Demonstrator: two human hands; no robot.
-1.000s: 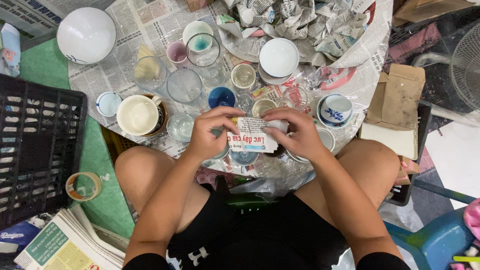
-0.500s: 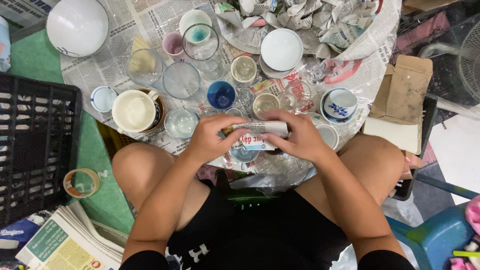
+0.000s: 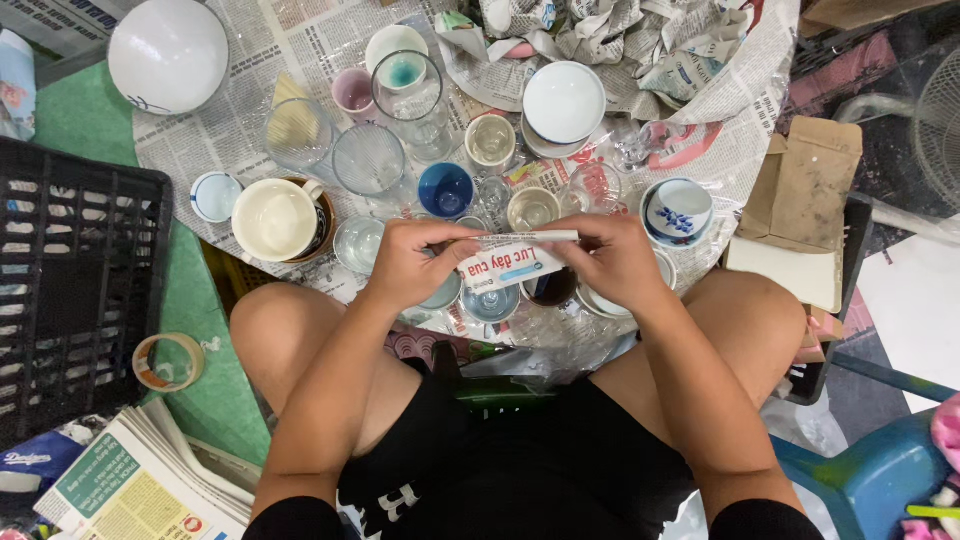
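Note:
Both my hands hold a folded piece of newspaper (image 3: 510,262) in front of me, just above my knees. My left hand (image 3: 415,262) pinches its left end and my right hand (image 3: 610,260) grips its right end, the top edge rolled into a thin strip. Directly beneath the paper sit small cups and glasses, partly hidden, among them a light blue bowl (image 3: 490,300) and a dark cup (image 3: 550,288). A blue cup (image 3: 445,190) and a clear glass (image 3: 358,243) stand just beyond my left hand.
Newspaper sheets (image 3: 270,60) cover the floor under several bowls, cups and glasses, including a large white bowl (image 3: 168,52) and a cream mug (image 3: 272,220). A black plastic crate (image 3: 70,290) is left, a tape roll (image 3: 168,362) and newspaper stack (image 3: 140,480) near it. Cardboard (image 3: 800,210) lies right.
The paper in my hands has been rolled and flattened; its top edge is now a thin strip and the printed face has turned downward toward me. My hands stayed in place.

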